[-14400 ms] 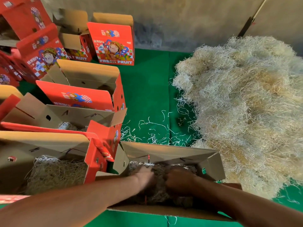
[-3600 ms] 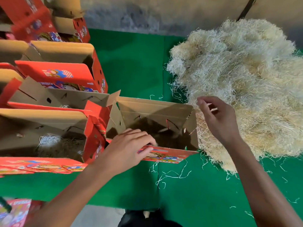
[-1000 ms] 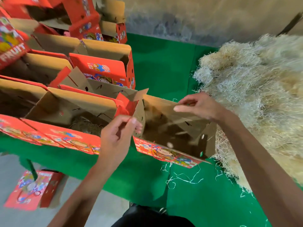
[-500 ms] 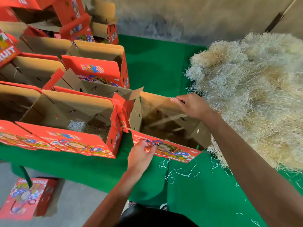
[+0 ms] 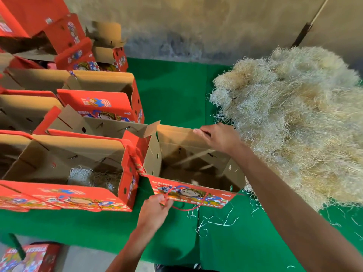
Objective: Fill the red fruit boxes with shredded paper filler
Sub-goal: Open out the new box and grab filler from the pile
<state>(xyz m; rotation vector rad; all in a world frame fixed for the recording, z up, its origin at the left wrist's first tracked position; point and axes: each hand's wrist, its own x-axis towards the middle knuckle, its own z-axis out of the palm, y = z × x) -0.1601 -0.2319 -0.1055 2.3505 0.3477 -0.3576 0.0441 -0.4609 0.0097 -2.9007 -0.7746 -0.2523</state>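
Note:
An open red fruit box [image 5: 188,195] stands on the green table in front of me, its dark inside holding no filler that I can see. My left hand [image 5: 155,210] pinches the red cord handle [image 5: 182,208] on the box's near flap. My right hand [image 5: 220,137] grips the top edge of the far flap. A big heap of pale shredded paper [image 5: 294,118] lies just right of the box. The neighbouring open box [image 5: 64,195] on the left holds some shredded paper [image 5: 92,176].
Several more open red boxes [image 5: 102,103] stand in rows and stacks at the left and back left. Loose paper strands [image 5: 214,222] lie on the green table cover [image 5: 176,91]. A flat red box [image 5: 29,258] lies on the floor below the table edge. A wall stands behind.
My left hand has taken the cord handle on the near flap. My right hand stays on the far flap edge. The view shifted slightly.

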